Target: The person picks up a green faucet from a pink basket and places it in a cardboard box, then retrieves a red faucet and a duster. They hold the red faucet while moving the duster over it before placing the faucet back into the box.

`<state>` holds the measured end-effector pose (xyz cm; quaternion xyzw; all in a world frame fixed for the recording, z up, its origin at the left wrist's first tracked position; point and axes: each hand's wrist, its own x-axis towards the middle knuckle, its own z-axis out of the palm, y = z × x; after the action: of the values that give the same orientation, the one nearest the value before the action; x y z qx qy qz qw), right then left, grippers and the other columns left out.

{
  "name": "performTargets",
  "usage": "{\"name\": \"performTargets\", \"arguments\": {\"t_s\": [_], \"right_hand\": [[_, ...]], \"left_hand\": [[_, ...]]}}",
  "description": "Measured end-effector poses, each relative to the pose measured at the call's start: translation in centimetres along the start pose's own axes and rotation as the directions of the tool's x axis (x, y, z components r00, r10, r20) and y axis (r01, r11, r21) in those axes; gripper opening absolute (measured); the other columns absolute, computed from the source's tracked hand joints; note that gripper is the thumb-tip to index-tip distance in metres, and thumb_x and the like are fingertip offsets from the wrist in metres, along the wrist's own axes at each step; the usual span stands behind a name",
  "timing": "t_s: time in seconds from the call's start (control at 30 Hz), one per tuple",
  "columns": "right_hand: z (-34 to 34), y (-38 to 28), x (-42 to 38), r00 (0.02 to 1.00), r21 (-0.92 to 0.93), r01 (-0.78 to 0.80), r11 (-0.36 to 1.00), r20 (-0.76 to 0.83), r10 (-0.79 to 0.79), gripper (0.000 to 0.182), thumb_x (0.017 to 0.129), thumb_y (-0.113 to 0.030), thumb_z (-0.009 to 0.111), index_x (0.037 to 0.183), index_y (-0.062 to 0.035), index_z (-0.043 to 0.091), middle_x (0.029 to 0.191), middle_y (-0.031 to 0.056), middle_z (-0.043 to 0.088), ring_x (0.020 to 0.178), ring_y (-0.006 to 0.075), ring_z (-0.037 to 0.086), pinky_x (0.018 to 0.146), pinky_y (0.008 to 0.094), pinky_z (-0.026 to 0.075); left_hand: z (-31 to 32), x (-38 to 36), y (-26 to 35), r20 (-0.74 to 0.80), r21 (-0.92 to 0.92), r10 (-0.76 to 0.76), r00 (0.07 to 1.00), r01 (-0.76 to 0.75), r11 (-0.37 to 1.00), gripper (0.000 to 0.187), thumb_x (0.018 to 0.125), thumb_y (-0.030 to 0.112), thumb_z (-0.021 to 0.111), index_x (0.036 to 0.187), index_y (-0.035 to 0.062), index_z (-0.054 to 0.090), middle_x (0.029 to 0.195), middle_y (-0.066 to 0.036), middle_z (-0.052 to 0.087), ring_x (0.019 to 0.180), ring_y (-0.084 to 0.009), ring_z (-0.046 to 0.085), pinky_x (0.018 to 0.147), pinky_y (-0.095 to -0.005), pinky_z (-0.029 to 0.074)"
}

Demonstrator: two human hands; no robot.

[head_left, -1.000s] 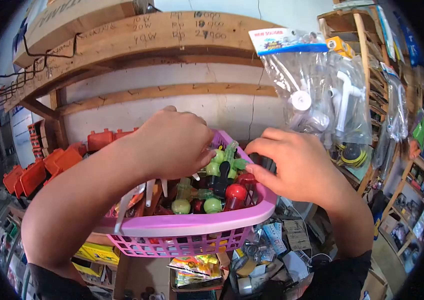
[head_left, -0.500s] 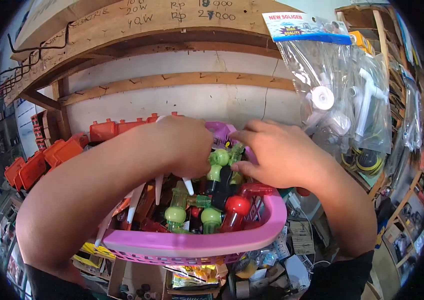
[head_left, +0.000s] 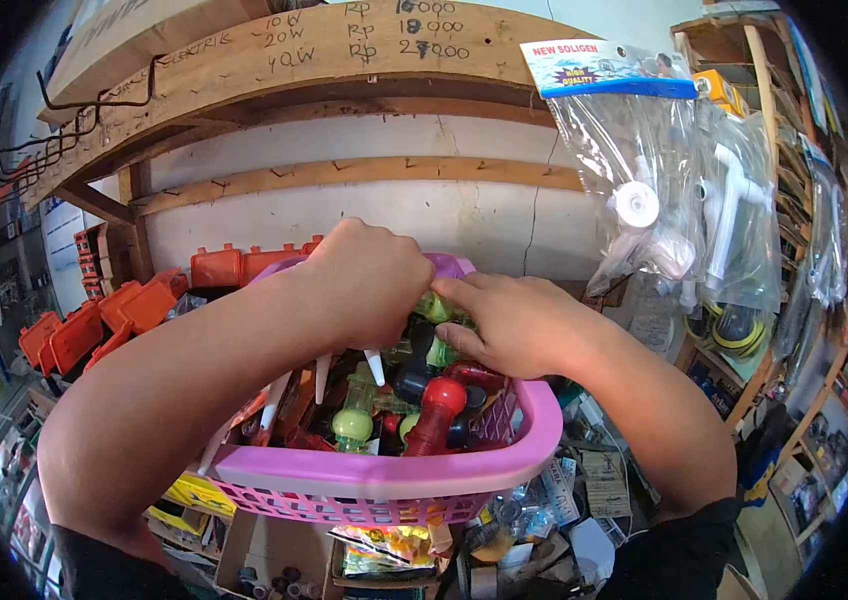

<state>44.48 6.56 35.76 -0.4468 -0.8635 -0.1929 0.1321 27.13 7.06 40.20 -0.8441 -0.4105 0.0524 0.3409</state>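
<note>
A pink plastic basket (head_left: 534, 425) is filled with plastic taps. My left hand (head_left: 374, 280) is closed over its far part, back of the hand up; its fingertips and whatever they grip are hidden. My right hand (head_left: 519, 325) comes in from the right, thumb apart from the stretched fingers, fingertips beside a translucent green tap (head_left: 434, 305) and close to my left hand. Nearer lie a red tap (head_left: 436, 415), another green tap (head_left: 352, 428) and a black piece (head_left: 412, 382). White tapered nozzles (head_left: 322, 378) stick up at the basket's left side.
Orange cases (head_left: 144, 305) line the left. A wooden shelf beam (head_left: 274, 95) with handwritten prices spans above, with metal hooks (head_left: 94, 105) at left. Packaged white taps (head_left: 634, 205) hang at right. Cardboard boxes (head_left: 274, 545) and packets (head_left: 384, 550) sit below.
My view has shifted slightly. My right hand has come nearer my left hand over the green tap. The red tap in the basket has turned and moved left.
</note>
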Motion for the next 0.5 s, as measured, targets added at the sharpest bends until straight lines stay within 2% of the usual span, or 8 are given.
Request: {"name": "performTargets", "arguments": {"t_s": [0.13,0.17,0.2,0.23,0.3,0.33,0.5], "right_hand": [[-0.7,-0.2,0.7,0.999,-0.047,-0.008,0.999,0.033,0.009,0.044,0.089,-0.034,0.043,0.120,-0.0031,0.045,0.107,0.0194,0.057,0.097,0.0364,0.056,0.082,0.0464,0.046],[-0.8,0.0,1.0,0.997,0.042,-0.009,0.999,0.073,0.006,0.042,0.089,-0.032,0.045,0.118,-0.0023,0.045,0.106,0.0205,0.057,0.097,0.0375,0.055,0.082,0.0464,0.045],[-0.9,0.2,1.3,0.994,0.132,-0.018,0.991,0.113,0.003,0.041,0.088,-0.031,0.047,0.117,-0.0015,0.046,0.105,0.0216,0.057,0.097,0.0386,0.055,0.083,0.0463,0.044],[-0.7,0.7,1.7,0.994,0.134,-0.017,0.991,0.112,0.002,0.041,0.088,-0.031,0.047,0.117,-0.0015,0.046,0.105,0.0216,0.057,0.097,0.0386,0.055,0.083,0.0463,0.044],[-0.2,1.5,2.4,0.995,0.261,0.083,0.962,0.029,-0.094,0.038,0.087,-0.027,0.050,0.112,0.0005,0.047,0.104,0.0238,0.057,0.097,0.0403,0.054,0.084,0.0458,0.043],[-0.5,1.3,2.3,0.996,0.308,0.065,0.949,0.034,-0.079,0.034,0.086,-0.025,0.052,0.107,0.0018,0.049,0.102,0.0248,0.057,0.097,0.0409,0.053,0.085,0.0451,0.042],[0.2,0.8,2.7,0.993,0.296,0.101,0.950,-0.080,-0.081,0.030,0.088,-0.020,0.050,0.108,0.0023,0.047,0.099,0.0264,0.056,0.096,0.0427,0.051,0.083,0.0459,0.041]], "left_hand": [[0.2,-0.1,0.0,-0.060,0.022,0.022,0.998,-0.021,1.000,0.025,0.070,0.021,0.061,0.090,0.0060,0.060,0.088,-0.011,0.062,0.079,-0.0277,0.063,0.068,-0.0413,0.049],[0.5,-0.2,-0.1,-0.057,0.022,0.017,0.998,-0.015,1.000,0.025,0.070,0.021,0.061,0.090,0.0060,0.060,0.088,-0.011,0.062,0.079,-0.0277,0.063,0.068,-0.0413,0.049],[0.8,-0.2,-0.2,-0.199,0.059,0.076,0.977,-0.066,0.996,0.024,0.070,0.021,0.060,0.089,0.0063,0.059,0.086,-0.009,0.061,0.078,-0.0268,0.063,0.068,-0.0402,0.049],[1.2,-0.1,-0.3,-0.336,0.103,0.141,0.931,-0.112,0.988,0.023,0.069,0.020,0.059,0.087,0.0066,0.059,0.084,-0.008,0.060,0.076,-0.0258,0.062,0.067,-0.0390,0.048],[1.6,-0.1,-0.7,-0.375,0.157,0.173,0.911,-0.122,0.980,0.023,0.068,0.021,0.059,0.086,0.0072,0.058,0.081,-0.007,0.058,0.075,-0.0244,0.062,0.066,-0.0381,0.048],[1.9,-0.2,-0.8,-0.412,0.208,0.206,0.888,-0.128,0.970,0.023,0.067,0.021,0.060,0.085,0.0078,0.057,0.079,-0.006,0.057,0.074,-0.0230,0.062,0.066,-0.0372,0.047],[2.4,-0.6,-1.4,-0.483,0.236,0.189,0.855,-0.081,0.968,0.028,0.064,0.022,0.062,0.087,0.0093,0.053,0.079,-0.005,0.056,0.075,-0.0210,0.061,0.066,-0.0353,0.046]]}}
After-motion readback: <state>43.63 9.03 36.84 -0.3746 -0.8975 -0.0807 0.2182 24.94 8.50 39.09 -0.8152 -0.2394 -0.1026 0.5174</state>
